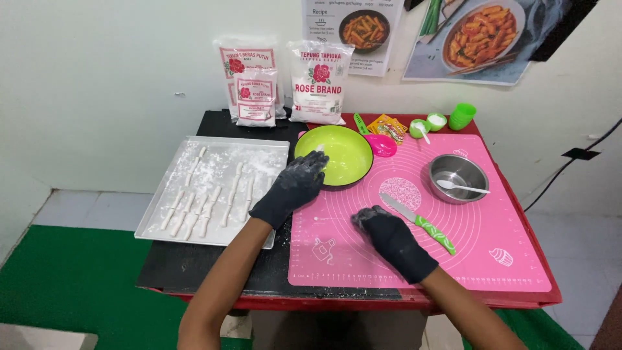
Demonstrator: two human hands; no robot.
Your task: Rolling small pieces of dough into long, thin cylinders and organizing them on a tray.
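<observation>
You look to be mid-way through shaping dough: your left hand (293,188) reaches to the green bowl (334,155), fingers curled loosely at its near rim, while sticks (201,207) already line the floured tray (162,194). Your right hand (389,240) rests knuckles-down on the pink mat (492,220) beside the knife (421,223), holding nothing I can see; next you'd need a light pinch in the bowl.

A red table (518,304) stands against a white wall (97,78) on green flooring (71,279).
</observation>
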